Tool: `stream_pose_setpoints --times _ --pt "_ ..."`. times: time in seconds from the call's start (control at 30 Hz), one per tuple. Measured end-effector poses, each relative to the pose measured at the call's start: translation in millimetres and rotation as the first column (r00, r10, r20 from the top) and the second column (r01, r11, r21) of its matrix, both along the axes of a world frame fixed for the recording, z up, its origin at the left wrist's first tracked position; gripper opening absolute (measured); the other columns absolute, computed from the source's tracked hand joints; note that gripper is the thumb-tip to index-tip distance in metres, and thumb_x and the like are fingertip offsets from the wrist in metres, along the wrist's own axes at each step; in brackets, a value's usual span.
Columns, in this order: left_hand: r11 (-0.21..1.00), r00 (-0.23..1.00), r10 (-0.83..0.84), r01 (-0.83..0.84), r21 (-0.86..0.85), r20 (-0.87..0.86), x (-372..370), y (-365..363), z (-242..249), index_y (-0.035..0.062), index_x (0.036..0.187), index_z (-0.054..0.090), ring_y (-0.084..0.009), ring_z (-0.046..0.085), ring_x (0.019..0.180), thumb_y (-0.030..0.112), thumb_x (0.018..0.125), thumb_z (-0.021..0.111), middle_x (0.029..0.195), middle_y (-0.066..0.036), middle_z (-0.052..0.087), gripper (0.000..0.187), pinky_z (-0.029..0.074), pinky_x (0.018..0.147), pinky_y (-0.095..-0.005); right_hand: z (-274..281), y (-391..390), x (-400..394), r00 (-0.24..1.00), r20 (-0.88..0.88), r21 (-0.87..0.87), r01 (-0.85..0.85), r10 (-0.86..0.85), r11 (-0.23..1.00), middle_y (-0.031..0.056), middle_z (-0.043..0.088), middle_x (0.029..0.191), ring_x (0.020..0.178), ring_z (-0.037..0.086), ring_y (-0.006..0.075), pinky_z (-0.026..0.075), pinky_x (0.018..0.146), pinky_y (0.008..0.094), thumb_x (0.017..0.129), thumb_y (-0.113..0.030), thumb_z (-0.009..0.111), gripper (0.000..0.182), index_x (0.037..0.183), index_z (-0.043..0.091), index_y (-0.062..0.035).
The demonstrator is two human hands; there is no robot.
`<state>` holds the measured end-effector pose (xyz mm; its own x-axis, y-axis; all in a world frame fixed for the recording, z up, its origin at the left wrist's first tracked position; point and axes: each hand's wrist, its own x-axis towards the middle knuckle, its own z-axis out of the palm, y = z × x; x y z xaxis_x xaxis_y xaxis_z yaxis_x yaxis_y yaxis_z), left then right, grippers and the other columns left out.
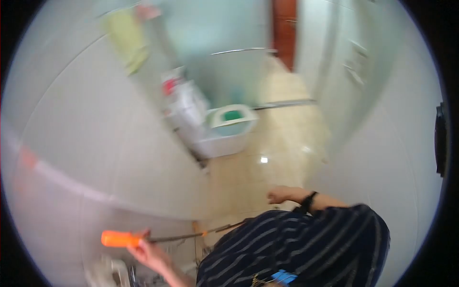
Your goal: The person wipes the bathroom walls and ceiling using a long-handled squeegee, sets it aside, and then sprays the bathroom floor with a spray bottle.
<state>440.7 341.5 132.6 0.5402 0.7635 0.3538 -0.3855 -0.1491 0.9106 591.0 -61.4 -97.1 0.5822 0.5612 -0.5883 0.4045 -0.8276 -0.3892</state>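
Note:
At the lower left, my left hand [146, 251] grips a long thin dark rod by the end of its thick orange handle [119, 238]. From there the rod [179, 237] runs right, with a small orange band along it, and passes out of sight by the striped shirt. What tool it belongs to does not show. My right hand [279, 195] hangs over the tiled floor, fingers curled in, with nothing visible in them. A black band [307, 203] is around that wrist.
A white toilet [222, 146] stands ahead, beside a blurred white and red bundle [184, 100]. A yellow towel [126, 40] hangs at upper left. Beyond are a metal floor strip [287, 103] and a red-brown door [285, 33]. Pale walls flank both sides.

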Motion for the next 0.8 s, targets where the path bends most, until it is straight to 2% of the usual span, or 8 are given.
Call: stream_pose_setpoints --times 0.03,0.07,0.13,0.2,0.23,0.43,0.63,0.8 --pt "1.000 0.999 -0.004 0.003 0.023 0.052 0 8 4 0.0027 0.122 0.041 -0.0194 0.056 0.087 0.004 0.089 0.042 0.100 -0.009 0.054 0.033 0.043 0.087 -0.0362 0 1 -4 0.995 0.082 0.127 0.050 -0.060 0.991 0.0166 0.063 0.079 0.074 0.059 0.0350 0.046 0.066 0.0449 0.078 -0.036 0.054 0.033 0.078 0.064 -0.0049" --pt "1.000 0.996 0.002 -0.001 -0.016 0.089 -2 12 15 0.0025 0.120 0.043 -0.0182 0.057 0.085 0.003 0.088 0.044 0.097 -0.008 0.054 0.032 0.044 0.086 -0.0355 7 8 -3 0.996 0.080 0.022 0.041 -0.043 0.999 0.0146 0.064 0.086 0.082 0.060 0.0331 0.046 0.071 0.0434 0.079 -0.039 0.054 0.034 0.085 0.065 -0.0078" --pt "0.999 0.989 0.022 -0.028 0.038 0.144 -5 22 31 0.0021 0.119 0.044 -0.0169 0.056 0.085 0.005 0.089 0.044 0.094 -0.007 0.055 0.030 0.044 0.083 -0.0341 -2 9 2 0.999 0.043 0.035 0.025 -0.027 0.999 0.0123 0.065 0.092 0.088 0.061 0.0309 0.047 0.077 0.0410 0.079 -0.044 0.057 0.036 0.096 0.065 -0.0128" --pt "0.998 0.972 -0.033 0.020 0.060 0.233 2 33 50 0.0007 0.120 0.043 -0.0168 0.056 0.086 0.009 0.092 0.044 0.094 -0.005 0.054 0.029 0.043 0.080 -0.0315 17 22 8 0.999 -0.003 0.034 0.045 -0.045 0.998 0.0133 0.066 0.093 0.091 0.061 0.0292 0.047 0.080 0.0392 0.079 -0.044 0.059 0.042 0.101 0.064 -0.0087" --pt "0.997 0.978 0.016 -0.032 0.073 0.207 4 33 64 0.0011 0.120 0.043 -0.0160 0.056 0.086 0.012 0.092 0.046 0.096 -0.005 0.053 0.030 0.043 0.076 -0.0284 15 25 12 0.999 -0.034 0.040 0.018 -0.017 0.999 0.0144 0.066 0.093 0.091 0.061 0.0292 0.046 0.081 0.0381 0.078 -0.043 0.060 0.045 0.103 0.063 -0.0055" --pt "0.986 0.976 0.081 -0.108 0.128 0.201 13 62 131 0.0024 0.119 0.046 -0.0133 0.054 0.088 0.017 0.094 0.046 0.096 -0.005 0.051 0.029 0.046 0.075 -0.0291 23 38 20 0.986 -0.012 0.065 -0.166 0.167 0.984 0.0162 0.065 0.093 0.091 0.061 0.0311 0.047 0.081 0.0368 0.076 -0.043 0.061 0.045 0.102 0.063 -0.0067" --pt "0.966 0.934 0.151 -0.209 0.153 0.324 40 113 188 0.0020 0.117 0.048 -0.0128 0.053 0.086 0.019 0.094 0.045 0.094 -0.004 0.053 0.028 0.046 0.076 -0.0285 18 43 25 0.987 0.010 0.139 -0.161 0.161 0.977 0.0171 0.065 0.091 0.088 0.062 0.0317 0.048 0.079 0.0373 0.076 -0.044 0.061 0.045 0.100 0.064 -0.0057" --pt "0.933 0.936 0.214 -0.281 0.226 0.280 72 167 198 0.0010 0.117 0.049 -0.0107 0.053 0.083 0.015 0.093 0.046 0.090 -0.003 0.055 0.028 0.044 0.076 -0.0264 4 35 30 0.987 -0.026 0.144 -0.156 0.161 0.977 0.0171 0.065 0.092 0.089 0.061 0.0317 0.048 0.079 0.0364 0.077 -0.043 0.061 0.044 0.100 0.064 -0.0052"
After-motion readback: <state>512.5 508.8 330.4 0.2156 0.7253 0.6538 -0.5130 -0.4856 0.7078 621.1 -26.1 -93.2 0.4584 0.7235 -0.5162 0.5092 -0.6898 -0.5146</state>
